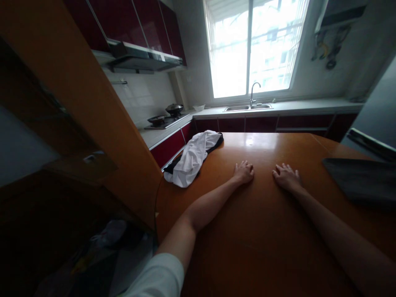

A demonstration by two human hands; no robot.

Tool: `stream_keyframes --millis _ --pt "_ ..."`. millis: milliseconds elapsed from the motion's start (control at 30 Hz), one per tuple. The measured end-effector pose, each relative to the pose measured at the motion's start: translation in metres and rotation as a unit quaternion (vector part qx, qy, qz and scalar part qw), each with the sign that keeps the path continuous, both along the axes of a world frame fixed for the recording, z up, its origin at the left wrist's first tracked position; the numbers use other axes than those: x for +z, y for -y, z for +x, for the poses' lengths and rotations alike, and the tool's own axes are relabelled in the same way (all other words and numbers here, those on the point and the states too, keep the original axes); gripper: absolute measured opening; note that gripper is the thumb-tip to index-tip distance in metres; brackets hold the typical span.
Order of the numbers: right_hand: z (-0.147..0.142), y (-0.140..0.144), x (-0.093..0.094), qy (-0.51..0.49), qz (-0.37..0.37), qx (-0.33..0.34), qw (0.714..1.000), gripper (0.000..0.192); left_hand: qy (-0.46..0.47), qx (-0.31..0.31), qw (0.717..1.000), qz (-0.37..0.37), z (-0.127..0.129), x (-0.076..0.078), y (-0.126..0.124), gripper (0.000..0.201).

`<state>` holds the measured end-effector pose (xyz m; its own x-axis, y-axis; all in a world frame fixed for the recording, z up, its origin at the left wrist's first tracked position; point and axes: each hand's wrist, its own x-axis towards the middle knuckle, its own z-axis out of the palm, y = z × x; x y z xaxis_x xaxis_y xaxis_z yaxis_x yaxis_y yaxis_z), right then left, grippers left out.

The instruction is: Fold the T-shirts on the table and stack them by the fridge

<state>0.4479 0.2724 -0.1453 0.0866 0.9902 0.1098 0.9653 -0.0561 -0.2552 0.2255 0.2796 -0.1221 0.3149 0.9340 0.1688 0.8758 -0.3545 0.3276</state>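
Both my hands rest palm down on a brown wooden table. My left hand lies near the middle with its fingers loosely stretched and nothing in it. A short way to its right, my right hand lies flat with its fingers apart, also holding nothing. To the left of my left hand, a crumpled white and black cloth, perhaps a garment, is heaped at the table's left edge. A dark grey folded cloth or flat pouch lies on the right side, apart from my right hand.
Past the table runs a white counter with a sink and a tap. Pans stand on the stove at left under a range hood. A wooden partition borders the left; a fridge stands right.
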Motion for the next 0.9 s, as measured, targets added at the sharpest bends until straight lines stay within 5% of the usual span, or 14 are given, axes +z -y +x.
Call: stream_keyframes --millis 200,433,633,733,900 --pt "0.001 0.001 -0.001 -0.002 0.009 0.005 1.0 0.063 0.061 0.024 0.998 -0.022 -0.016 0.023 -0.031 0.031" --pt "0.001 0.0 -0.003 -0.005 0.027 0.001 1.0 0.061 0.097 0.219 0.968 0.079 -0.132 0.068 -0.065 0.037" --pt "0.001 -0.002 -0.007 -0.003 0.031 -0.002 1.0 0.06 0.051 0.388 0.91 0.14 -0.211 0.045 -0.05 0.058" --pt "0.002 -0.002 -0.007 -0.002 0.032 -0.001 0.999 0.061 0.044 0.397 0.909 0.118 -0.223 0.03 -0.051 0.062" --pt "0.003 0.0 -0.004 0.001 0.026 0.002 1.0 0.061 0.094 0.39 0.908 0.12 -0.227 0.025 -0.059 0.033"
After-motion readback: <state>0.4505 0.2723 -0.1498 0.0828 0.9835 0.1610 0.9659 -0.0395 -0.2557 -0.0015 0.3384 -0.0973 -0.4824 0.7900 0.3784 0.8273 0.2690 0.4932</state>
